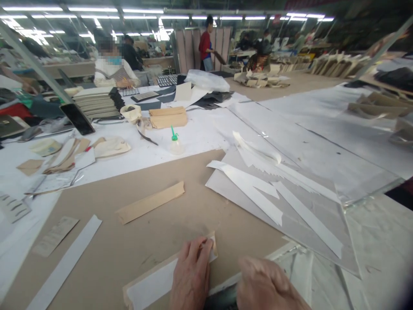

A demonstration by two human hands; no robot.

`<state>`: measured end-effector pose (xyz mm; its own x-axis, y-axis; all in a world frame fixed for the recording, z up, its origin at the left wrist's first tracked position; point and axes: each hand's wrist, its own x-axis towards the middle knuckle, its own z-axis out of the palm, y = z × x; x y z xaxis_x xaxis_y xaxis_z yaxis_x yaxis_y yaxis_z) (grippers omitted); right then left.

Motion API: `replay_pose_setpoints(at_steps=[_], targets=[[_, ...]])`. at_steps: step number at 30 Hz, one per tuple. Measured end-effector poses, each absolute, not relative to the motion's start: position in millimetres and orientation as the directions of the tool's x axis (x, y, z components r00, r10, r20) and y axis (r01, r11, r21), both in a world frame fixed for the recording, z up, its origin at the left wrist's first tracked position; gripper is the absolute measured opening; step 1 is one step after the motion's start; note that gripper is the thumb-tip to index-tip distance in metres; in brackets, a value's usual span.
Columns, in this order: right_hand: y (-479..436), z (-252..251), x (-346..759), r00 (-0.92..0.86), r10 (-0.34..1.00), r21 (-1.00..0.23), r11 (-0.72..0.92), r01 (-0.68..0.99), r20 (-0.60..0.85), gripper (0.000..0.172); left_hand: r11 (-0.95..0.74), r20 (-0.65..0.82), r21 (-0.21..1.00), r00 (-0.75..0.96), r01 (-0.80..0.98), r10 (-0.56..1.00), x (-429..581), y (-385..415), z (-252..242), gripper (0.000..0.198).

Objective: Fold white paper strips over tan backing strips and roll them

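Observation:
My left hand [190,275] lies flat, fingers stretched out, pressing on the end of a tan strip with a white paper backing [151,286] at the near edge of the brown board [129,241]. My right hand [267,286] sits just to its right with knuckles up and fingers curled under, hidden; something dark shows beneath it, too little to name. A second folded tan strip [150,202] lies farther out on the board.
White paper strips [258,189] are heaped on a grey sheet at right. A loose white strip [64,262] lies at left. A small glue bottle with green nozzle [176,144], tape roll [131,113], stacked material [97,101] and other seated people stand beyond.

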<state>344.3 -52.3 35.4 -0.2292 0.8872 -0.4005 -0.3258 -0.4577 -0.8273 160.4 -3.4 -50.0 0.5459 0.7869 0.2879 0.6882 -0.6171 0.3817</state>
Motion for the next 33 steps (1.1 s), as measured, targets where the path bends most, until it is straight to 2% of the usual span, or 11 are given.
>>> replay_pose_setpoints(at_steps=[1,2,3,4,8,10,13,19,33], targets=[[-42,28,347,-0.174,0.902,-0.863,-0.430,-0.266,-0.396,0.045,-0.610,0.277,0.385,0.544,0.692,0.792,160,-4,-50,0.047],[-32,19,350,-0.003,0.941,-0.940,-0.339,-0.042,-0.340,0.050,-0.604,0.263,0.389,0.544,0.695,0.797,160,-4,-50,0.047],[-24,10,353,0.087,0.978,-0.951,-0.203,0.234,-0.187,0.051,-0.598,0.247,0.393,0.547,0.698,0.800,160,-4,-49,0.049],[-16,1,357,0.119,0.993,-0.896,-0.061,0.440,-0.009,0.049,-0.593,0.235,0.397,0.547,0.701,0.804,160,-4,-49,0.050],[-2,-24,366,0.001,0.979,-0.761,0.156,0.629,0.202,0.018,-0.586,0.222,0.419,0.547,0.694,0.807,160,-4,-47,0.052],[-1,-29,365,-0.088,0.955,-0.652,0.259,0.713,0.284,0.015,-0.589,0.239,0.423,0.542,0.689,0.805,161,-4,-46,0.050],[-2,-29,361,-0.136,0.931,-0.578,0.319,0.751,0.337,0.016,-0.587,0.250,0.422,0.534,0.690,0.808,162,-4,-44,0.047],[0,-28,353,-0.132,0.909,-0.579,0.359,0.732,0.395,0.021,-0.584,0.236,0.429,0.538,0.690,0.809,163,-2,-41,0.049],[3,-26,355,-0.250,0.900,-0.551,0.419,0.722,0.356,0.024,-0.575,0.231,0.424,0.531,0.700,0.816,164,-2,-38,0.045]])
